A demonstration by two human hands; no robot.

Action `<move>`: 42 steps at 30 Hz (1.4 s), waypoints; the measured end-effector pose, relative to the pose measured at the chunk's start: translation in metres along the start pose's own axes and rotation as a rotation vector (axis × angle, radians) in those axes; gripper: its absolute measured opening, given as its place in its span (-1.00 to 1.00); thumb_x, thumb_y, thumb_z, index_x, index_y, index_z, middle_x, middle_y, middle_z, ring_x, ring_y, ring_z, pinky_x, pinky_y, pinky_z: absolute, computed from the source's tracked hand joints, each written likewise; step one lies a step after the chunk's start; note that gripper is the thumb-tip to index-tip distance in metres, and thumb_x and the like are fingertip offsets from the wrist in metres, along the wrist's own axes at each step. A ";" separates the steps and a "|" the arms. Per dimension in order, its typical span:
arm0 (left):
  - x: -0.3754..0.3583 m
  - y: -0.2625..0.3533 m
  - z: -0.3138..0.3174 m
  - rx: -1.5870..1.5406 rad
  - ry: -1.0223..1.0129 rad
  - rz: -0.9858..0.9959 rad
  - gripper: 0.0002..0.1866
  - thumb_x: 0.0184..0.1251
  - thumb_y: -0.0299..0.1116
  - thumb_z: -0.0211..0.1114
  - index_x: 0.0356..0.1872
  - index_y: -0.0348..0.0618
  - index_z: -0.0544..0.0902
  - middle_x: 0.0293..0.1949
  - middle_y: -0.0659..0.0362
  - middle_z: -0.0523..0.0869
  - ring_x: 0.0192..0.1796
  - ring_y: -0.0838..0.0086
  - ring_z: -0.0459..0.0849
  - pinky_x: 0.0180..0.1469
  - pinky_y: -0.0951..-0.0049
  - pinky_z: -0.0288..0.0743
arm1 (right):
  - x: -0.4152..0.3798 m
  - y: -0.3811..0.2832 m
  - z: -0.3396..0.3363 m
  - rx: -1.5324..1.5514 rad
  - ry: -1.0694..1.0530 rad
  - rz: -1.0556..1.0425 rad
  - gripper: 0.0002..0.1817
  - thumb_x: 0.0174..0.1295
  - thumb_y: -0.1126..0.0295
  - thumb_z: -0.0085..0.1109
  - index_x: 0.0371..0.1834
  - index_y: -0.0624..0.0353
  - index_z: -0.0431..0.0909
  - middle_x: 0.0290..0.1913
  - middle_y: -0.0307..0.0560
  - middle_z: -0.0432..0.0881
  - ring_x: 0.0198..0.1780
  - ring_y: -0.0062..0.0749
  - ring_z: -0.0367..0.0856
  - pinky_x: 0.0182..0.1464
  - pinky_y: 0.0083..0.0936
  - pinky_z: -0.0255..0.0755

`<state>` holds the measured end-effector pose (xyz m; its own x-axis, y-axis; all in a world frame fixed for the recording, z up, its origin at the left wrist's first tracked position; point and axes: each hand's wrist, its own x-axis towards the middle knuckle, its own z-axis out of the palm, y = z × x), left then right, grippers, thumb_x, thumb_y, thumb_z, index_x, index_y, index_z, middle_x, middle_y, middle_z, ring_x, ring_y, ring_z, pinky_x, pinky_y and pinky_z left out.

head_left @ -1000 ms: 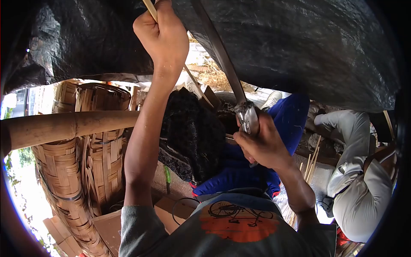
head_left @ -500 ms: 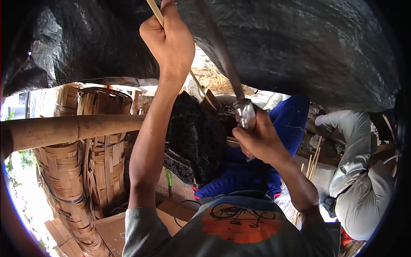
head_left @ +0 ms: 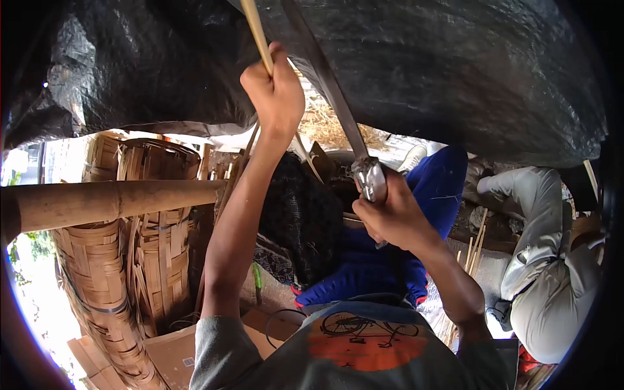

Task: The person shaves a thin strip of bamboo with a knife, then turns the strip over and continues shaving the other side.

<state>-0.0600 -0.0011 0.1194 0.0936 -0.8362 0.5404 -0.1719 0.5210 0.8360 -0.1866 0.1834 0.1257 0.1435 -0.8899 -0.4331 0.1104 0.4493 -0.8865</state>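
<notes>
My left hand [head_left: 276,97] is raised at the top centre, its fingers closed round a pale bamboo strip [head_left: 258,34] that sticks up out of the fist. The strip's lower part seems to run down behind my forearm. My right hand [head_left: 398,218] grips a machete by its handle, which is wrapped or capped in shiny metal. From there the long dark machete blade [head_left: 331,84] slants up and left, its far end reaching the top of the view. Blade and strip are apart where both show.
Tall woven bamboo baskets [head_left: 97,266] stand at left behind a thick horizontal bamboo pole [head_left: 117,201]. Black plastic sheeting [head_left: 442,71] hangs overhead. A dark patterned cloth [head_left: 299,221] covers part of my lap. At right sits another person in light trousers [head_left: 536,260]. Cardboard [head_left: 172,354] lies lower left.
My left hand has come down and to the right with the bamboo strip, so more of the strip shows above the fist. The machete has barely shifted, its blade tilting slightly left.
</notes>
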 end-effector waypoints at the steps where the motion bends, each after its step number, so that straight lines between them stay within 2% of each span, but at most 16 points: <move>1: -0.007 0.008 -0.001 -0.031 0.039 -0.060 -0.48 0.35 -0.44 0.03 -0.85 -0.23 0.12 -0.84 0.38 0.13 -0.68 0.76 0.06 -0.63 0.48 -0.15 | -0.005 -0.008 0.000 0.007 0.026 -0.117 -0.82 0.07 0.68 0.01 -0.31 0.22 0.27 -0.70 -0.29 0.30 -0.81 -0.68 0.28 -0.82 -0.61 0.14; 4: 0.005 0.027 -0.011 -0.182 0.071 0.028 -0.44 0.37 -0.39 0.03 -0.85 -0.09 0.03 -0.83 0.45 0.11 -0.70 0.79 0.00 -0.63 0.55 -0.20 | -0.014 -0.010 0.000 0.070 0.051 -0.141 -0.82 0.09 0.70 -0.03 -0.33 0.21 0.25 -0.68 -0.31 0.30 -0.82 -0.70 0.27 -0.82 -0.63 0.14; 5: 0.010 0.045 -0.012 -0.191 0.109 -0.006 -0.45 0.36 -0.37 0.05 -0.84 -0.08 0.06 -0.82 0.45 0.15 -0.71 0.80 0.02 -0.63 0.56 -0.20 | -0.015 -0.010 0.000 0.113 0.058 -0.171 -0.82 0.09 0.70 -0.03 -0.34 0.20 0.24 -0.68 -0.31 0.30 -0.83 -0.70 0.26 -0.82 -0.63 0.14; 8: 0.032 0.069 -0.024 -0.305 0.083 0.057 -0.47 0.34 -0.37 0.08 -0.84 -0.08 0.10 -0.81 0.45 0.20 -0.71 0.81 0.06 -0.64 0.58 -0.19 | -0.013 -0.015 -0.004 0.151 0.027 -0.065 -0.83 0.09 0.70 -0.03 -0.36 0.20 0.23 -0.71 -0.31 0.28 -0.84 -0.70 0.24 -0.83 -0.63 0.12; 10: 0.037 0.081 -0.023 -0.265 0.136 0.026 -0.52 0.30 -0.43 -0.03 -0.85 -0.02 0.07 -0.80 0.37 0.09 -0.72 0.72 -0.02 -0.65 0.61 -0.13 | -0.013 -0.010 -0.003 0.189 0.037 -0.013 -0.83 0.09 0.69 -0.03 -0.37 0.20 0.23 -0.74 -0.31 0.27 -0.84 -0.69 0.23 -0.83 -0.64 0.12; 14: 0.027 0.056 -0.018 -0.211 0.067 0.055 -0.49 0.30 -0.43 -0.01 -0.86 -0.03 0.05 -0.82 0.36 0.07 -0.74 0.68 -0.02 -0.64 0.58 -0.15 | -0.012 0.004 -0.006 0.183 0.021 0.036 -0.83 0.09 0.69 -0.03 -0.37 0.21 0.23 -0.74 -0.30 0.28 -0.85 -0.68 0.23 -0.82 -0.64 0.13; 16: 0.026 0.057 -0.022 -0.219 0.007 0.044 -0.50 0.32 -0.41 -0.01 -0.85 -0.04 0.07 -0.82 0.36 0.08 -0.74 0.68 -0.01 -0.63 0.57 -0.14 | -0.012 0.010 -0.007 0.113 -0.048 0.044 -0.79 0.08 0.64 -0.06 -0.19 0.37 0.26 -0.76 -0.20 0.34 -0.83 -0.57 0.33 -0.82 -0.59 0.18; 21: 0.011 0.031 -0.020 -0.248 -0.189 0.018 -0.54 0.36 -0.38 0.00 -0.80 -0.09 0.17 -0.80 0.35 0.12 -0.71 0.69 0.08 -0.63 0.57 -0.12 | -0.017 0.035 0.000 0.112 -0.040 0.054 -0.78 0.06 0.63 -0.04 -0.20 0.35 0.28 -0.76 -0.21 0.35 -0.82 -0.58 0.34 -0.82 -0.59 0.19; 23: 0.002 0.016 -0.018 -0.293 -0.166 0.026 -0.53 0.38 -0.40 -0.02 -0.81 -0.09 0.16 -0.79 0.37 0.12 -0.71 0.71 0.05 -0.63 0.59 -0.13 | -0.017 0.042 0.004 0.093 -0.060 0.090 -0.77 0.05 0.63 -0.02 -0.20 0.33 0.28 -0.76 -0.21 0.35 -0.81 -0.59 0.34 -0.81 -0.59 0.19; 25: 0.002 0.017 -0.015 -0.236 -0.110 0.071 -0.52 0.38 -0.40 -0.03 -0.81 -0.09 0.15 -0.78 0.38 0.11 -0.70 0.72 0.04 -0.63 0.59 -0.13 | -0.018 0.046 0.011 0.080 -0.092 0.132 -0.84 0.04 0.69 -0.05 -0.38 0.22 0.23 -0.77 -0.24 0.31 -0.83 -0.63 0.30 -0.82 -0.63 0.17; 26: 0.002 0.019 -0.014 -0.175 -0.047 0.121 -0.51 0.39 -0.40 -0.03 -0.81 -0.09 0.14 -0.78 0.39 0.11 -0.70 0.74 0.02 -0.63 0.59 -0.14 | -0.018 0.049 0.013 0.081 -0.089 0.138 -0.84 0.04 0.69 -0.05 -0.38 0.22 0.23 -0.77 -0.24 0.31 -0.83 -0.63 0.30 -0.82 -0.63 0.17; 29: 0.006 0.031 -0.016 -0.165 -0.037 0.133 -0.49 0.39 -0.39 -0.02 -0.81 -0.07 0.07 -0.78 0.39 0.09 -0.71 0.75 -0.01 -0.63 0.59 -0.16 | -0.012 0.050 0.015 0.127 -0.149 0.112 -0.85 0.04 0.68 -0.06 -0.37 0.23 0.24 -0.76 -0.25 0.31 -0.83 -0.63 0.30 -0.81 -0.62 0.17; 30: 0.008 0.032 -0.017 -0.232 -0.032 0.101 -0.47 0.41 -0.40 0.01 -0.81 -0.11 0.06 -0.79 0.44 0.12 -0.68 0.80 0.00 -0.62 0.55 -0.24 | -0.011 0.045 0.014 0.093 -0.140 0.097 -0.85 0.04 0.68 -0.05 -0.37 0.23 0.24 -0.76 -0.25 0.32 -0.83 -0.63 0.30 -0.81 -0.62 0.18; 35: 0.009 0.020 -0.015 -0.324 0.011 0.016 -0.45 0.41 -0.38 0.00 -0.83 -0.09 0.04 -0.82 0.43 0.10 -0.69 0.80 0.00 -0.62 0.55 -0.24 | -0.005 0.035 0.007 0.019 -0.117 0.069 -0.82 0.04 0.59 0.00 -0.26 0.28 0.30 -0.75 -0.22 0.37 -0.80 -0.60 0.37 -0.79 -0.61 0.20; 37: 0.006 0.017 -0.015 -0.204 0.019 0.036 -0.48 0.37 -0.38 0.01 -0.81 -0.05 0.03 -0.79 0.39 0.10 -0.71 0.73 -0.01 -0.63 0.59 -0.15 | -0.006 0.032 0.005 0.016 -0.087 0.080 -0.82 0.05 0.59 0.00 -0.27 0.28 0.30 -0.75 -0.21 0.38 -0.80 -0.60 0.37 -0.78 -0.61 0.21; 42: 0.009 0.015 -0.005 -0.193 0.023 0.058 -0.46 0.40 -0.35 0.00 -0.83 -0.13 0.08 -0.82 0.42 0.12 -0.70 0.78 0.02 -0.62 0.53 -0.20 | -0.007 0.023 0.004 -0.027 -0.058 0.043 -0.81 0.03 0.61 0.02 -0.26 0.29 0.31 -0.76 -0.23 0.35 -0.80 -0.60 0.37 -0.78 -0.62 0.21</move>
<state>-0.0568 -0.0004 0.1371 0.1116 -0.8009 0.5884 0.0138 0.5932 0.8049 -0.1807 0.2008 0.1087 0.2046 -0.8633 -0.4613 0.0768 0.4839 -0.8717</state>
